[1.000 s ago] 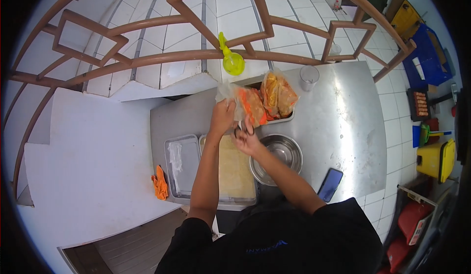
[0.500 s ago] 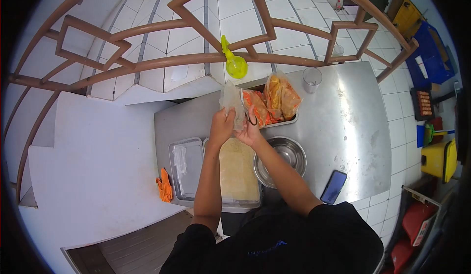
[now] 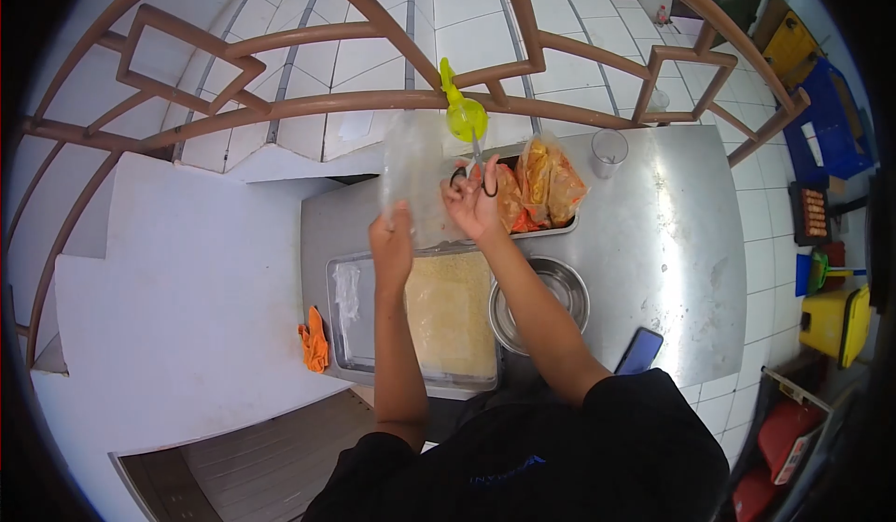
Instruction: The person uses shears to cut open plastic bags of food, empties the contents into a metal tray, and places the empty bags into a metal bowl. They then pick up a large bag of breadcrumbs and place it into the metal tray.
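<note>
My left hand (image 3: pixel 392 246) is closed on the lower edge of a clear plastic bag (image 3: pixel 411 167), which hangs spread out and slightly blurred in front of it. My right hand (image 3: pixel 473 206) holds scissors (image 3: pixel 479 153), fingers in the black handles and blades pointing away from me. Just right of that hand, plastic bags of orange-red food (image 3: pixel 546 186) sit in a metal tray (image 3: pixel 558 231). Under my forearms lie a tray of pale, crumb-like material (image 3: pixel 450 321) and a steel bowl (image 3: pixel 571 284).
A clear cup (image 3: pixel 609 153) and a phone (image 3: pixel 639 350) are on the steel table (image 3: pixel 677 242). An orange cloth (image 3: pixel 315 343) lies at its left edge. A yellow-green spray bottle (image 3: pixel 464 119) hangs on the brown railing (image 3: pixel 327 104) beyond.
The plastic bag has opened out flat and moved left and away with my left hand. My right hand has moved apart from it and up, its scissors now showing with the blades pointing forward.
</note>
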The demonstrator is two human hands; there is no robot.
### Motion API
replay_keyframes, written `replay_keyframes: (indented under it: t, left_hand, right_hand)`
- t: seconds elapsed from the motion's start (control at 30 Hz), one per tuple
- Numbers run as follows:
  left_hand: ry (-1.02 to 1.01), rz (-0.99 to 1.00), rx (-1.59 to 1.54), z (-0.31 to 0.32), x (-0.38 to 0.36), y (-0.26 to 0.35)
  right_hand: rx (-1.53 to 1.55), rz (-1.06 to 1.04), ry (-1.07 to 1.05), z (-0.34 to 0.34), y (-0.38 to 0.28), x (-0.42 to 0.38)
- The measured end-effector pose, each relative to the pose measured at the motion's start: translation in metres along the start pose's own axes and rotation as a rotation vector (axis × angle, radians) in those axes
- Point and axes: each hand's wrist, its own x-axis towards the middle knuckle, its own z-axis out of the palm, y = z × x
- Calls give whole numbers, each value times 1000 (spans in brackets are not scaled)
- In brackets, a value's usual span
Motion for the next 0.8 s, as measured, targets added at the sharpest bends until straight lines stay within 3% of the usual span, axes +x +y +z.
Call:
replay_keyframes:
  t: [0.03,0.1,0.17,0.27,0.33,0.37,0.43,0.47,0.53,0.6,0.67,0.77,0.8]
  left_hand:
    - [1,-2,-9,-7,-3,-13]
    - [53,-234,-147,-23,-18,-56]
    - [-42,-377,-168,-41,-49,-115]
    - [-40,-530,-20,-52,-122,-210]
    - [15,-454,447,-45,-171,-285]
    - [10,-467,431,-42,-182,-273]
    - [159,-259,1121,-33,-195,-225]
    - [161,-268,1106,-32,-187,-216]
    - [26,-140,822,-33,-148,-206]
    - [-170,-229,114,-6,-111,-196]
    - [-244,-376,-181,36,-80,-184]
    - [-235,-338,-303,93,-43,-178]
    - [-198,-265,-177,114,-30,-193]
  right_hand:
    - [-38,102,1,4,1,-12]
    - [-112,236,54,-8,3,-40]
    - [-221,339,-47,-22,-11,-86]
    - [-498,410,8,-46,-42,-151]
    - [-594,437,102,-59,-59,-182]
    - [-806,455,186,-60,-66,-193]
    - [-1272,424,305,-61,-85,-219]
    - [-1287,430,307,-61,-93,-221]
    - [-1624,330,308,-56,-103,-220]
    - [-1663,287,324,-46,-107,-212]
    - [-1793,96,218,-46,-110,-196]
    - [-1784,73,214,-18,-107,-176]
    - [-1756,40,211,-8,-105,-171]
